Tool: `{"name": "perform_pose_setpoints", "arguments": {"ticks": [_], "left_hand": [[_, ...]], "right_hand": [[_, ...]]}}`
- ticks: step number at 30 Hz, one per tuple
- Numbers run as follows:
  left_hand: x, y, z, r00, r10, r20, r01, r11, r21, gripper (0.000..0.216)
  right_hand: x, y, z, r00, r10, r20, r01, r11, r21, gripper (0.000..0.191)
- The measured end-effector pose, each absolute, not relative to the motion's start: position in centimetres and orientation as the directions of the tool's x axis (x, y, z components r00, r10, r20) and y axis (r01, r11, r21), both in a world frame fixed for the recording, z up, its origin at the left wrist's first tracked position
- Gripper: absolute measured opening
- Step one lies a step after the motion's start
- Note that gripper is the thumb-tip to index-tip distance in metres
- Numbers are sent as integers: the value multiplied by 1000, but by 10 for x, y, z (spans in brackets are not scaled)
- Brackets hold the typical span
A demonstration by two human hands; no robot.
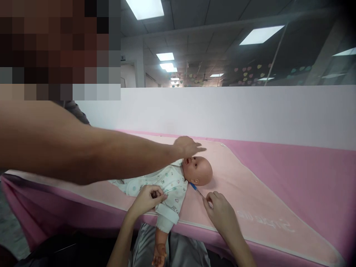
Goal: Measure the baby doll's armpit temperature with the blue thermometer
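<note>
A baby doll (178,178) in a white patterned garment lies on its back on a pale pink blanket (244,185), head to the right, one arm hanging over the table's near edge. My left hand (148,198) is closed, pinching the garment at the doll's chest. My right hand (219,209) is closed on a thin stick with a blue tip (196,187) that points toward the doll's neck and ear. Another person's arm reaches in from the left, that person's hand (189,146) hovering just above the doll's face.
The blanket lies on a table with a pink cover (306,174). A white partition wall (222,111) runs behind it, with glass and ceiling lights above. The other person stands at the far left. Grey fabric (178,252) shows below the table edge.
</note>
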State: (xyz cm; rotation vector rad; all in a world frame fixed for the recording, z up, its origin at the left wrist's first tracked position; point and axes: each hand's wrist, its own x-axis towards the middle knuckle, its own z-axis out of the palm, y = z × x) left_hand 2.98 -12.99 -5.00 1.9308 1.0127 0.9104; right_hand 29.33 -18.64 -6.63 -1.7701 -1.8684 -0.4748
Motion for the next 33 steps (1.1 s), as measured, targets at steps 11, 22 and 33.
{"name": "perform_pose_setpoints", "arguments": {"ticks": [11,22,33], "left_hand": [[31,-129,-52,427,867,257,344,-419,841,27],[31,-129,-53,426,866,260,349,-423,836,27],[31,-129,-51,421,871,252,360,-416,835,27]], "right_hand": [[293,-186,-66,8,822,569,994,57,-96,23],[294,-187,-69,23,835,550,995,36,-97,20],[292,-186,-66,18,833,553,997,25,-71,20]]}}
